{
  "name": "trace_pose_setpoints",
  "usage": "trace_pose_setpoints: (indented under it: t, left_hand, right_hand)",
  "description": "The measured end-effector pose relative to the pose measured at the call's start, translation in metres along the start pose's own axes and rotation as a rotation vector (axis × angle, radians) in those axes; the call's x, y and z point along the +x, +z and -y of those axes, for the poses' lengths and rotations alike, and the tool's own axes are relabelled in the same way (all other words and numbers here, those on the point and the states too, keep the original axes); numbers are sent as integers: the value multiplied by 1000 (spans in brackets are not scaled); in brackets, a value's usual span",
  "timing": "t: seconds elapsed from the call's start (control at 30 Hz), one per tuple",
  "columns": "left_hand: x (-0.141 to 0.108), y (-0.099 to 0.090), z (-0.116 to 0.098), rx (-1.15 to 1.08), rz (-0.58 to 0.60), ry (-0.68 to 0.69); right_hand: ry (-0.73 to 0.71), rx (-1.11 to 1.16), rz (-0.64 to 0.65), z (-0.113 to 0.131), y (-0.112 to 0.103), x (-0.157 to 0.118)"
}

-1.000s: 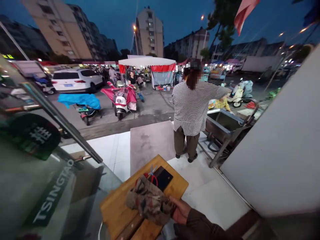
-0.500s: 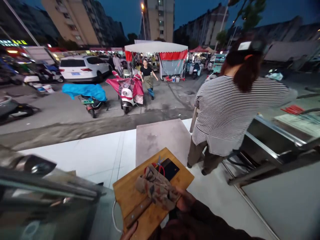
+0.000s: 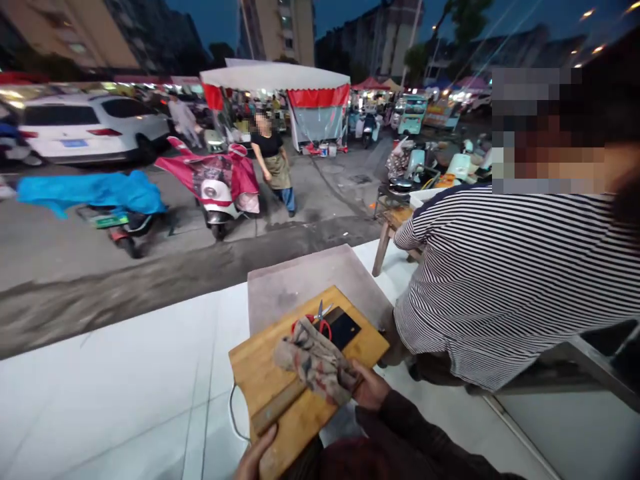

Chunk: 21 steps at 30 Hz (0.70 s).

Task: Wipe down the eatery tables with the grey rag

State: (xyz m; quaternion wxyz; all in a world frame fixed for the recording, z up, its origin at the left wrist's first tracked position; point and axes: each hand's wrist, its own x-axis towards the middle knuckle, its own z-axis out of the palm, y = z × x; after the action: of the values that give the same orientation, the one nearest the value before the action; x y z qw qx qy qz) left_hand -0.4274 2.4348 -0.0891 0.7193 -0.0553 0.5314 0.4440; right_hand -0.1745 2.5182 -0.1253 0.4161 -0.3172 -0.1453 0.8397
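A wooden cutting board (image 3: 270,333) is held tilted in front of me, a white cord loop at its left edge. My left hand (image 3: 257,453) grips its near left edge beside the wooden handle (image 3: 277,408) of a dark blade (image 3: 345,329). On the right, my right hand (image 3: 369,388) holds the board's near right edge, its fingers by a crumpled, stained cloth (image 3: 315,360) that covers part of the handle. Scissors with red handles (image 3: 325,327) lie open on the board beyond the cloth. Both hands have their fingers partly hidden.
A person in a striped top (image 3: 520,280) stands close on the right, near a wooden stool (image 3: 383,247). A grey mat (image 3: 300,273) lies on the pale floor (image 3: 130,367). Beyond are covered scooters (image 3: 217,187), a walking person (image 3: 273,163) and a white car (image 3: 90,127).
The view has moved forward and right. The striped person appears larger and nearer, and the glass counter at left has left the view. The board stays in both my hands.
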Motion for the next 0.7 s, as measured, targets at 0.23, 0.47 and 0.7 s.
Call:
trace_pose_setpoints:
  t: [0.23, 0.47, 0.7]
  left_hand:
    - [96, 80, -143, 112, 119, -114]
    - [176, 171, -238, 277, 188, -128]
    - [246, 285, -283, 384, 199, -87]
  right_hand:
    - [-44, 15, 10, 64, 25, 114]
    - [-310, 196, -121, 137, 48, 185]
    - [-485, 203, -239, 220, 18, 243]
